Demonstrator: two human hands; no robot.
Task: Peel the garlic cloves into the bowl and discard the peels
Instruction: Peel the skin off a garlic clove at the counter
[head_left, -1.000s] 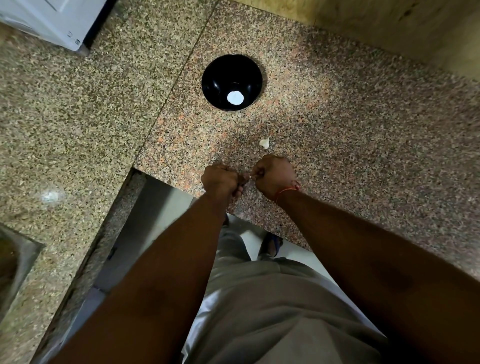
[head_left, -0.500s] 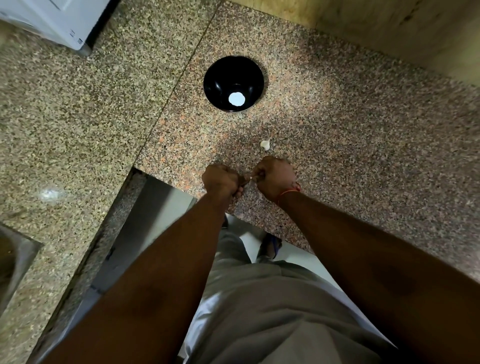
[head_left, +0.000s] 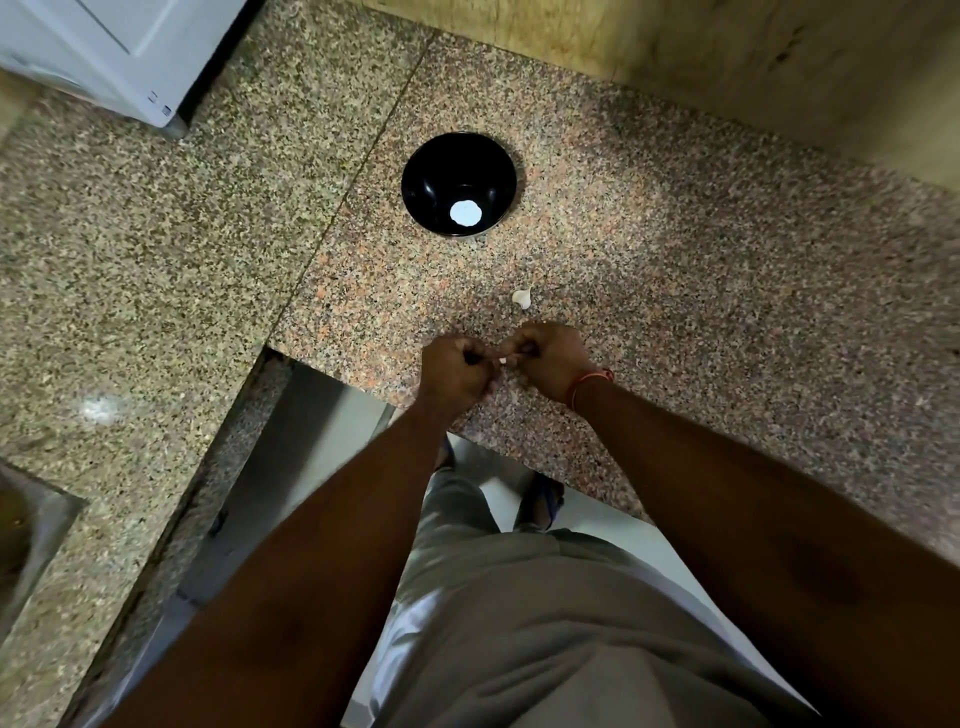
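A black bowl (head_left: 459, 184) stands on the speckled granite counter (head_left: 675, 291), and a bright white spot shows on its bottom. One white garlic clove (head_left: 521, 298) lies loose on the counter between the bowl and my hands. Near the counter's front edge my left hand (head_left: 454, 371) and my right hand (head_left: 550, 356) meet, fingers curled. Together they pinch a small garlic clove (head_left: 502, 360), of which only a pale tip shows between the fingertips. A red thread circles my right wrist.
A white appliance (head_left: 104, 47) stands at the back left. A yellowish wall (head_left: 727, 57) borders the counter at the back. A steel sink corner (head_left: 31, 525) shows at the left edge. The counter's front edge runs just under my hands.
Both hands keep their place at the counter edge, still working the clove between the fingertips. The view has shifted slightly.
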